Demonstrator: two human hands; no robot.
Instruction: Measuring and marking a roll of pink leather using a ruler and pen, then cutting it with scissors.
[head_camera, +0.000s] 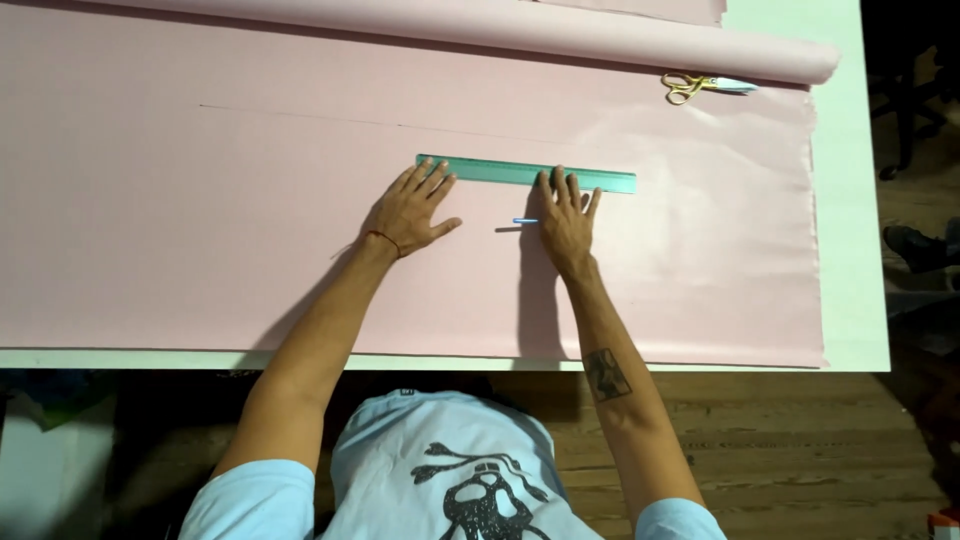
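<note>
Lying across the pink sheet of fabric (200, 220), the long translucent green plastic ruler (525, 173) runs left to right, its right end slightly nearer. The left hand (408, 212) presses its left end with fingers spread flat; the right hand (567, 222), also flat, fingertips on the ruler, pins a thin blue pen (525, 221) beneath it.

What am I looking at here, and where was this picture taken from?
There is no machine here, only a person working with bare hands; the camera sits on their head and looks down. A white table carries a large pink sheet, rolled up at the far edge. Both hands press flat on a green ruler: the left hand at one end, the right hand nearer the middle. A small blue pen lies by the right hand. Gold-handled scissors rest near the roll.
</note>
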